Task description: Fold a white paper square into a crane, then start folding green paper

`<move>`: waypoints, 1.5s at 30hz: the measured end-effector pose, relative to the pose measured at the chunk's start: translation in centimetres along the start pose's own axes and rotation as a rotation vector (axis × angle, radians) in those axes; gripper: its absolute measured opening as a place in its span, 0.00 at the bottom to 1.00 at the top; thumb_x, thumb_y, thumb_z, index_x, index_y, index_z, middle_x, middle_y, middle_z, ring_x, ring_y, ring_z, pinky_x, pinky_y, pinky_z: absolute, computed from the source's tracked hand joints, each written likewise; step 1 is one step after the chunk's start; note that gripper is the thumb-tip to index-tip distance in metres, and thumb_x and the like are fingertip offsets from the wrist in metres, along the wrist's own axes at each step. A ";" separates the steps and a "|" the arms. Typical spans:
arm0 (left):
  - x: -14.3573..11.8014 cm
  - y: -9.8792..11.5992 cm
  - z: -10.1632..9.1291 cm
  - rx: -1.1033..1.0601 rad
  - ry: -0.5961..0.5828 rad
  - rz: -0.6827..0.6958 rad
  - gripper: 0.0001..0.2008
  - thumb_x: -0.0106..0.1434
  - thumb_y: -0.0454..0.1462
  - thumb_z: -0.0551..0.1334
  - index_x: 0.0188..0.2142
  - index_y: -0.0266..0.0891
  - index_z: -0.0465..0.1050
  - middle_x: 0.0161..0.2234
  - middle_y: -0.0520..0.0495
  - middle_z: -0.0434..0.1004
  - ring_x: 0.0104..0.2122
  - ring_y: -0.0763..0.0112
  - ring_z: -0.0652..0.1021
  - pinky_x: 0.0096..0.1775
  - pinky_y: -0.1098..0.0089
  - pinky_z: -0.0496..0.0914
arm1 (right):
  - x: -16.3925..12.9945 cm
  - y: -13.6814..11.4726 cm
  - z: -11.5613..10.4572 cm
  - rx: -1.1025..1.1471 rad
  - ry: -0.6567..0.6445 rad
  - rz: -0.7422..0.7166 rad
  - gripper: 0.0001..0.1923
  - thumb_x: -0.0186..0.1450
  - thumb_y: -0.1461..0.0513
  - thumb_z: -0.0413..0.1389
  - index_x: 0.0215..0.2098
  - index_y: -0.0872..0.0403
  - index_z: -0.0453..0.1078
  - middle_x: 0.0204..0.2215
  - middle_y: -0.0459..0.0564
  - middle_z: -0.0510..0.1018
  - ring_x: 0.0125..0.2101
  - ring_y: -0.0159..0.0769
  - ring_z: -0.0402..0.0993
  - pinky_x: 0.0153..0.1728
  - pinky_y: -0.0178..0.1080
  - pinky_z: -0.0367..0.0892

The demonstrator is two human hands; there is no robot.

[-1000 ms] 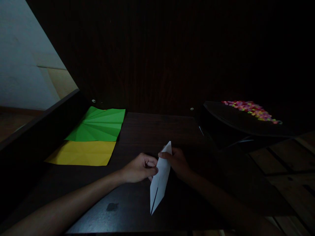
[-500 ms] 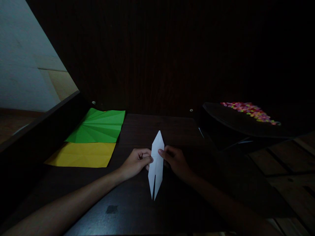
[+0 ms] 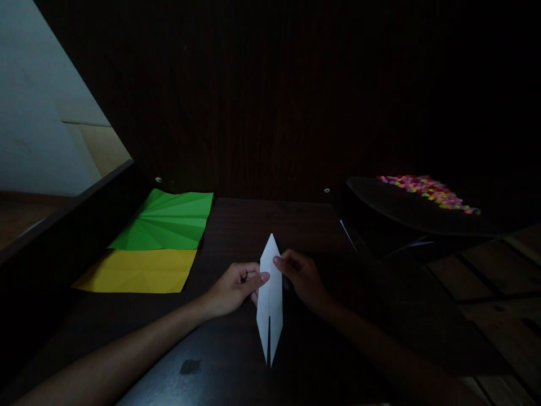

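Note:
A folded sheet of white paper (image 3: 270,299), long and narrow, is held up between my two hands. Its far end comes to a single point, and its near end splits into two pointed flaps with a slit between them. My left hand (image 3: 236,286) pinches the left edge, thumb on top and fingers curled behind. From the other side, my right hand (image 3: 303,276) grips the right edge a little higher, its thumb lying on the paper's face. The fingers under the paper are partly hidden.
Creased green paper (image 3: 169,220) overlaps a yellow sheet (image 3: 139,272) on the dark wooden table (image 3: 236,223) at left. A low dark ledge (image 3: 67,208) borders that side. At right, a dark curved object (image 3: 380,203) bears a strip of small colourful pieces (image 3: 431,192).
The white paper has shifted slightly towards me and straightened, its two flaps now pointing more directly at me. My left thumb reaches further over its face. Both hands keep their hold.

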State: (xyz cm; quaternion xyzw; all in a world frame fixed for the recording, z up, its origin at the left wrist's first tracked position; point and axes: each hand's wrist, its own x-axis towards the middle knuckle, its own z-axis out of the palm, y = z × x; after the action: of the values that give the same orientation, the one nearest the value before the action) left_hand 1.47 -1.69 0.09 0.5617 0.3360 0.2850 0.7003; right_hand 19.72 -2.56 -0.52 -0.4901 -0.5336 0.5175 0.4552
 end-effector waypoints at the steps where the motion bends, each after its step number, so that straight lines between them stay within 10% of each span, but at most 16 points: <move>1: 0.0 0.0 0.0 0.002 -0.009 0.002 0.20 0.61 0.51 0.64 0.29 0.34 0.73 0.22 0.50 0.75 0.22 0.74 0.75 0.27 0.74 0.68 | -0.1 -0.1 0.0 -0.005 0.006 -0.005 0.21 0.60 0.46 0.59 0.22 0.53 0.64 0.12 0.38 0.64 0.13 0.24 0.58 0.14 0.29 0.52; 20: -0.5 -0.2 0.1 -0.099 -0.210 -0.106 0.12 0.56 0.39 0.68 0.35 0.34 0.71 0.28 0.52 0.72 0.26 0.76 0.71 0.30 0.74 0.65 | 0.9 -0.7 -1.1 -0.003 0.066 0.046 0.20 0.58 0.46 0.59 0.23 0.53 0.65 0.11 0.37 0.63 0.11 0.25 0.57 0.12 0.29 0.51; 31: -0.4 -0.3 0.0 0.029 -0.093 -0.076 0.12 0.57 0.42 0.68 0.33 0.34 0.73 0.26 0.53 0.71 0.25 0.76 0.69 0.29 0.75 0.62 | 0.8 -0.6 -1.1 0.043 0.115 0.023 0.19 0.63 0.46 0.55 0.26 0.52 0.64 0.11 0.37 0.63 0.10 0.25 0.59 0.10 0.28 0.53; 39: 0.7 -0.7 -0.5 -0.089 0.176 0.046 0.18 0.54 0.47 0.70 0.36 0.34 0.75 0.30 0.49 0.78 0.28 0.71 0.76 0.33 0.71 0.68 | 0.6 0.2 -0.7 0.095 -0.195 0.094 0.21 0.57 0.52 0.62 0.42 0.53 0.63 0.22 0.39 0.72 0.16 0.28 0.69 0.12 0.29 0.64; 45: 0.8 -0.6 -0.7 -0.093 0.166 0.105 0.19 0.57 0.45 0.69 0.43 0.33 0.76 0.30 0.48 0.79 0.29 0.70 0.77 0.34 0.71 0.70 | 0.8 0.9 -0.5 0.126 -0.175 0.044 0.23 0.59 0.55 0.62 0.49 0.51 0.61 0.25 0.39 0.72 0.18 0.29 0.72 0.14 0.31 0.68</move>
State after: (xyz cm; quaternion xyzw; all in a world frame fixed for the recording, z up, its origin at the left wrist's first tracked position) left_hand 1.46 -0.81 -0.75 0.5201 0.3492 0.3820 0.6794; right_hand 20.17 -1.72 -1.39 -0.4249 -0.5272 0.6006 0.4252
